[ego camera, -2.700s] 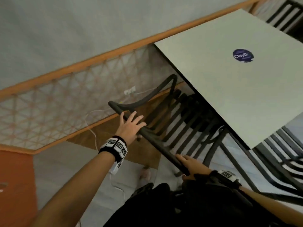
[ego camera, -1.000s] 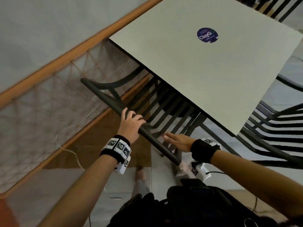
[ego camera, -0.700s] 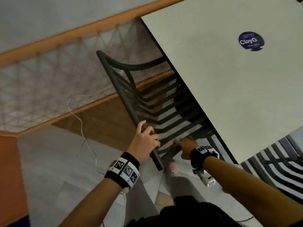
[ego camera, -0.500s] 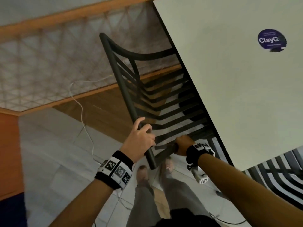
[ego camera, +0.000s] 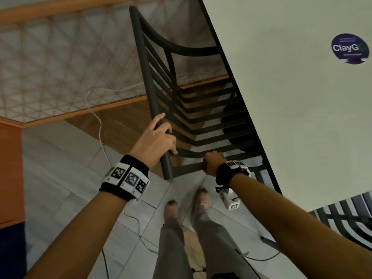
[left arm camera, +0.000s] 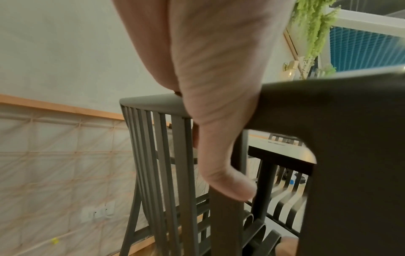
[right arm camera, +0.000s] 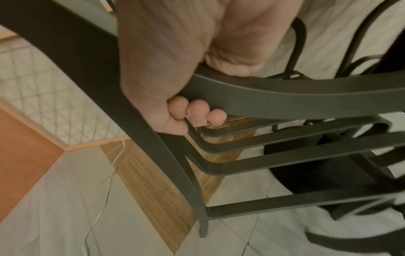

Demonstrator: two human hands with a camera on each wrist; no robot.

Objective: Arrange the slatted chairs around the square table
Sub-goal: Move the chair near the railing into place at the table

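A dark slatted chair (ego camera: 193, 117) stands with its seat tucked under the left edge of the pale square table (ego camera: 291, 97). My left hand (ego camera: 167, 137) grips the near end of the chair's top rail, fingers curled over it and the index lying along it. In the left wrist view the left hand (left arm camera: 219, 121) wraps that rail above the back slats (left arm camera: 166, 173). My right hand (ego camera: 213, 164) is closed round the chair's near armrest. The right wrist view shows its fingers (right arm camera: 197, 112) curled under the armrest (right arm camera: 285, 100).
A second slatted chair (ego camera: 346, 216) stands at the table's near right corner. A rope-lattice wall panel (ego camera: 60, 67) runs close behind the held chair. A white cable (ego camera: 98, 121) trails over the floor. My feet (ego camera: 187, 206) stand just behind the chair. The table's dark base (ego camera: 235, 121) shows through the seat slats.
My right hand left the top rail, reached through and closed round the armrest. My left hand slid to the rail's near end. The chair has swung round beside the table's edge.
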